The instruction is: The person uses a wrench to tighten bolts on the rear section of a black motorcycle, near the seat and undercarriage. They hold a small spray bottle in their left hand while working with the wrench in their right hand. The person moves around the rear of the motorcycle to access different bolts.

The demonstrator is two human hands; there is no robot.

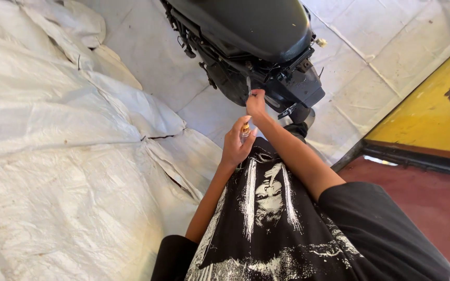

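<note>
the right hand (256, 102) is raised to the rear of a black scooter with a glossy black seat and exposed dark frame parts (246, 31), its fingers pinched closed around the lower end of a thin grey metal tool shaft (249, 86) that points up into the dark bodywork just under the seat's back edge. the left hand (237, 145) sits just below and slightly to the left of the right one, near but not touching it, fingers curled shut around a small brass-coloured and silver metal part (245, 128) whose top pokes out between thumb and forefinger; what kind of part it is cannot be told at this size. both forearms reach forward from a black short-sleeved shirt with a white printed figure (269, 208). the scooter stands on a wide white woven plastic tarpaulin (69, 156), wrinkled and folded, with a small tear showing near its middle. to the right the tarpaulin ends at a dark metal edge strip (417, 158), with a yellow painted surface (433, 104) beyond it and a dark red floor (423, 203) nearer the person.
</note>
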